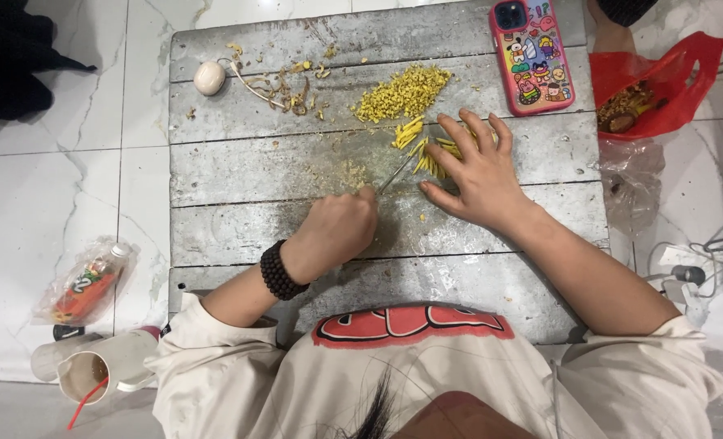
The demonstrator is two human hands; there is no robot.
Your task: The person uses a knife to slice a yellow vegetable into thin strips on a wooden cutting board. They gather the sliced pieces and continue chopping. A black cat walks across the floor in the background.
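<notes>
On a grey wooden board (256, 219), my left hand (337, 228), with a black bead bracelet on the wrist, is closed around the handle of a thin knife (397, 171). The blade points up and right toward a bunch of yellow strips (431, 160). My right hand (477, 172) lies on those strips with fingers spread, pressing them to the board. A few loose yellow strips (409, 131) lie just above the blade. Farther back sits a pile of finely chopped yellow bits (402, 93).
A phone in a pink cartoon case (531, 53) lies at the board's back right. A red plastic bag (662, 89) with brown scraps is to the right. Peelings (284, 85) and a pale round piece (209, 77) lie back left. A cup with a straw (93, 374) stands on the floor.
</notes>
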